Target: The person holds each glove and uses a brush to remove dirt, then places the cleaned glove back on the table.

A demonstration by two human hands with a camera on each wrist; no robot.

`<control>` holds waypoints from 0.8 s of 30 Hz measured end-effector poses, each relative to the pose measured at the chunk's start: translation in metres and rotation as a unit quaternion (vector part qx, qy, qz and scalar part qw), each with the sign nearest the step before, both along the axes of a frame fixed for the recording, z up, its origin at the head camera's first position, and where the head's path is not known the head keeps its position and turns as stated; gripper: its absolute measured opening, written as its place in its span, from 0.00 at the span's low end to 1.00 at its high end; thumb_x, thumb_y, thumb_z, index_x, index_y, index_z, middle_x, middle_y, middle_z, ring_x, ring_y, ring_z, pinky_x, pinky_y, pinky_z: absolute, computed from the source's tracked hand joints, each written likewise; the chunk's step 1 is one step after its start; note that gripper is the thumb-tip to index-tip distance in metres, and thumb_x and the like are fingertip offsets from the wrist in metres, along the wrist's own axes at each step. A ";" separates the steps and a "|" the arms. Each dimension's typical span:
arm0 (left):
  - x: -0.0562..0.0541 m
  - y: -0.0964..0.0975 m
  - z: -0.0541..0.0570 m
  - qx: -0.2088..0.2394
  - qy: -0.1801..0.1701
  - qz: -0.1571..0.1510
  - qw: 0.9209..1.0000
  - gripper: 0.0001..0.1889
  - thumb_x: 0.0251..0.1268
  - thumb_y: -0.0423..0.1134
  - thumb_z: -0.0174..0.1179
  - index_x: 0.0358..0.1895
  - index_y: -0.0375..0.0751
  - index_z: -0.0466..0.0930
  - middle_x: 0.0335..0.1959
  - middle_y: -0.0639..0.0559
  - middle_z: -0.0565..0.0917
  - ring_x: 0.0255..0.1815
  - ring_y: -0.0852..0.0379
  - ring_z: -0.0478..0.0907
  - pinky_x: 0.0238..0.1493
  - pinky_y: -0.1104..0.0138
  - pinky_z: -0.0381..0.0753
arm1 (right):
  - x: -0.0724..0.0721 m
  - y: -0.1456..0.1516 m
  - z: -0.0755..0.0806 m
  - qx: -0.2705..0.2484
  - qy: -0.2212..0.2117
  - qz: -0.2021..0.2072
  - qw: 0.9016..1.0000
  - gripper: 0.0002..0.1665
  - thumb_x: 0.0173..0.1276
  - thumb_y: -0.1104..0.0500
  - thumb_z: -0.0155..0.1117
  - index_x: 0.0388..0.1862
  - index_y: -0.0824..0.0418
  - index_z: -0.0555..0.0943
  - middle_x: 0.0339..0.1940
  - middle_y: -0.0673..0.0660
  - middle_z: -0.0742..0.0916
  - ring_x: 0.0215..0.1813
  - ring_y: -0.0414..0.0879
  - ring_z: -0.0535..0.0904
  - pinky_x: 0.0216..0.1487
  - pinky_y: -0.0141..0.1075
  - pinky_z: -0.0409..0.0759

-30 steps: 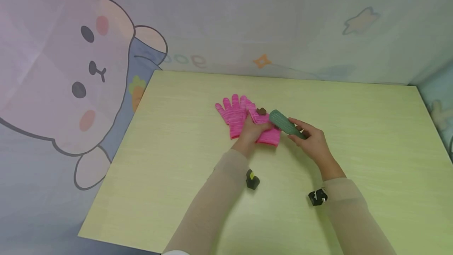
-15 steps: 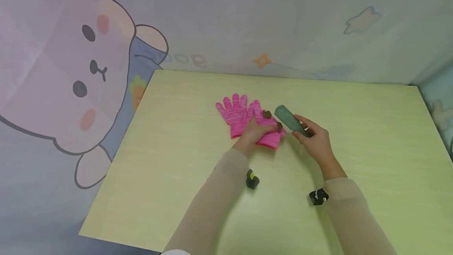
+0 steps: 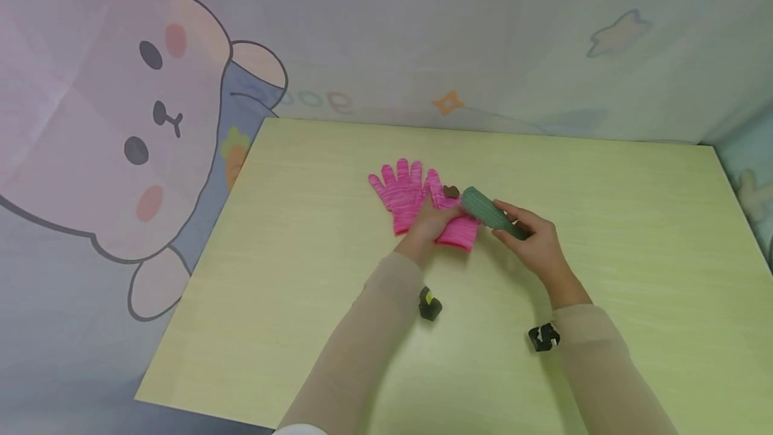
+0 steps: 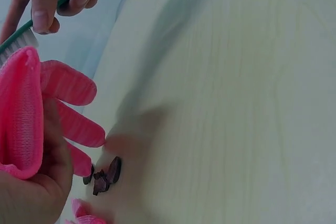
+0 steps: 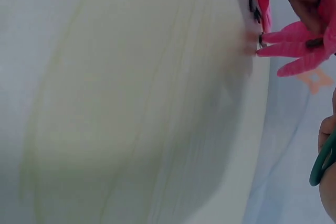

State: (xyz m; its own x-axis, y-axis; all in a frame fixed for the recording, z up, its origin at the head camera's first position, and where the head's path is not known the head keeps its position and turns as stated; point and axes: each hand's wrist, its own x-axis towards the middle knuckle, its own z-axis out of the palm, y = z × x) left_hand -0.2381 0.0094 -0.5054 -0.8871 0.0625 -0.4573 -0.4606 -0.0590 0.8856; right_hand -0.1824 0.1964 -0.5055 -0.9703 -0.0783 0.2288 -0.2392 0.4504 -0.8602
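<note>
In the head view my left hand grips a pink knit glove by its cuff end, lifted over the table. The right hand pinches the handle of a green brush, whose head overlaps the held glove. White bristles point at the glove's edge in the left wrist view. Stuck to the glove is a dark brown piece, seen from the right wrist. A second pink glove lies flat, fingers spread, just left of my left hand.
Several dark brown bits lie on the pale yellow table below the held glove. Behind the table's far edge hangs a printed cloth.
Half a second ago the brush was up and right, apart from the glove, with a brown piece showing there. Now the brush is back over that spot; the glove has shifted slightly left.
</note>
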 end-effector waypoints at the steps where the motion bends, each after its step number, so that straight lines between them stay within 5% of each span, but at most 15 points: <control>1: 0.000 0.000 0.000 0.005 0.003 0.004 1.000 0.48 0.51 0.37 0.68 0.73 0.46 0.47 0.71 0.46 0.57 0.70 0.49 0.54 0.69 0.61 0.52 | 0.001 -0.001 0.001 0.006 0.009 0.005 1.000 0.26 0.54 0.69 0.70 0.54 0.64 0.79 0.35 0.61 0.82 0.32 0.42 0.71 0.33 0.22 0.70; 7: 0.000 0.000 0.000 0.039 0.011 -0.005 0.999 0.47 0.50 0.33 0.69 0.72 0.46 0.50 0.68 0.49 0.62 0.68 0.52 0.58 0.68 0.63 0.55 | 0.002 -0.006 0.007 0.028 0.038 -0.008 0.999 0.26 0.51 0.74 0.68 0.52 0.68 0.78 0.37 0.67 0.83 0.34 0.49 0.72 0.36 0.23 0.69; 14: 0.003 -0.002 0.004 0.035 0.012 -0.078 0.996 0.59 0.45 0.31 0.71 0.74 0.53 0.34 0.74 0.45 0.46 0.71 0.50 0.46 0.69 0.59 0.49 | -0.003 0.000 0.005 -0.030 -0.034 -0.026 0.999 0.28 0.56 0.68 0.68 0.57 0.61 0.77 0.35 0.61 0.80 0.28 0.40 0.73 0.28 0.24 0.75; 20: 0.002 -0.001 0.002 0.065 0.010 -0.055 0.996 0.57 0.46 0.19 0.63 0.74 0.53 0.35 0.74 0.45 0.46 0.69 0.49 0.52 0.61 0.64 0.66 | -0.005 0.004 0.001 -0.077 -0.038 -0.036 0.996 0.29 0.57 0.66 0.68 0.59 0.60 0.75 0.34 0.52 0.77 0.25 0.38 0.73 0.25 0.26 0.78; 24: 0.001 0.000 0.000 0.060 0.017 -0.053 0.997 0.57 0.45 0.21 0.66 0.74 0.51 0.35 0.73 0.45 0.47 0.70 0.49 0.51 0.63 0.63 0.64 | -0.003 0.003 0.005 -0.056 -0.038 -0.016 0.998 0.28 0.57 0.66 0.68 0.58 0.61 0.76 0.34 0.54 0.78 0.28 0.40 0.73 0.27 0.25 0.76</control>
